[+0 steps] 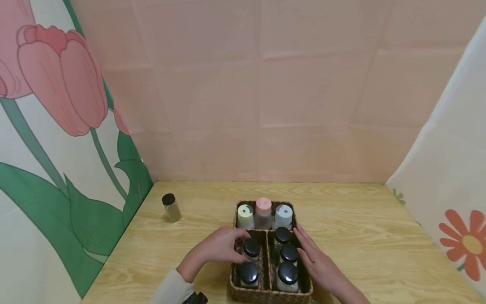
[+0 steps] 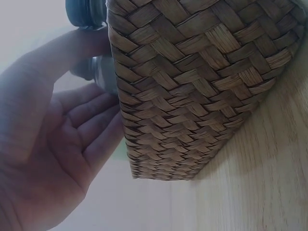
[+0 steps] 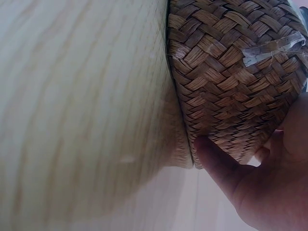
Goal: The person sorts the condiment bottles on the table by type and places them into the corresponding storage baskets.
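A woven basket (image 1: 270, 295) with three compartments stands near the front of the table. My left hand (image 1: 224, 247) reaches over its left rim, fingers and thumb curled round a black-lidded jar (image 1: 252, 248) in the left compartment. Just in front of that jar is a second black-lidded jar (image 1: 248, 273). In the left wrist view, the basket wall hides the fingertips of the left hand (image 2: 62, 125). My right hand (image 1: 319, 264) rests on the basket's right side with fingers extended. The right wrist view shows that hand (image 3: 269, 183) touching the woven wall.
Three black-lidded jars (image 1: 287, 272) line the right compartment. In the back compartment are bottles with a yellow cap (image 1: 245, 211), a pink cap (image 1: 263, 206) and a pale blue cap (image 1: 284, 213). A black-capped jar (image 1: 172, 209) stands apart at the table's back left. Cloth backdrops (image 1: 262, 93) surround the table.
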Tool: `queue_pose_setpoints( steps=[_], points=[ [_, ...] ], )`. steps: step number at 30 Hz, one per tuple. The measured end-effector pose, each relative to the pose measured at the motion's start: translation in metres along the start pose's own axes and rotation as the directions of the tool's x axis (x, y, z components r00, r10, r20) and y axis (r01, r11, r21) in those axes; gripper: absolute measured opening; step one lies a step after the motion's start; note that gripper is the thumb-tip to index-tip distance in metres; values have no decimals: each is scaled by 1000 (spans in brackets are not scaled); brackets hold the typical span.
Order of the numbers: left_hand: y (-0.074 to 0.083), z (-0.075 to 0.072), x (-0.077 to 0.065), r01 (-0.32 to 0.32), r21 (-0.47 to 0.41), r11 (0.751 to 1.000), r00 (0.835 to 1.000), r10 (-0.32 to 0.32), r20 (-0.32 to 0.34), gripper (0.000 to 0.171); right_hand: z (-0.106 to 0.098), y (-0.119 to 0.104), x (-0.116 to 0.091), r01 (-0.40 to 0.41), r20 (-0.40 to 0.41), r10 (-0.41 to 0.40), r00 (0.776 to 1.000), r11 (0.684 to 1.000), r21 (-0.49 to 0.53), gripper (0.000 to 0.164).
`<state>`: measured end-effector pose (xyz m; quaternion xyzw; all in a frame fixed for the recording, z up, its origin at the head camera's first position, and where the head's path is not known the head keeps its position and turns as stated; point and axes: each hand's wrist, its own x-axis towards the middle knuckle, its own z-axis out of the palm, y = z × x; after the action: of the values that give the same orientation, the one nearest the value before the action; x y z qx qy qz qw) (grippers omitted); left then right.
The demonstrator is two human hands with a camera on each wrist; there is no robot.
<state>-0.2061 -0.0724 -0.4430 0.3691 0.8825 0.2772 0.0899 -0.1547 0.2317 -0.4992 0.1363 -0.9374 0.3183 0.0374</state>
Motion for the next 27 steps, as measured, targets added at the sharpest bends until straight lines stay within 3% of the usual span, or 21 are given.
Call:
queue_pose_setpoints(
  steps=[14, 20, 27],
  points=[
    [6, -2, 1, -16, 4, 1000, 999, 16, 43, 42, -1, 0, -1, 2, -10, -2, 1000, 1000, -13, 51],
    [8, -3, 5, 4, 68, 998, 998, -9, 61, 43, -2, 1, 0, 8, -37, -9, 999, 1000, -12, 50],
    [10, -7, 5, 23, 49, 999, 994, -28, 108, 45, -1, 1, 0, -4, -13, 4, 1000, 1000, -18, 50]
  ],
)
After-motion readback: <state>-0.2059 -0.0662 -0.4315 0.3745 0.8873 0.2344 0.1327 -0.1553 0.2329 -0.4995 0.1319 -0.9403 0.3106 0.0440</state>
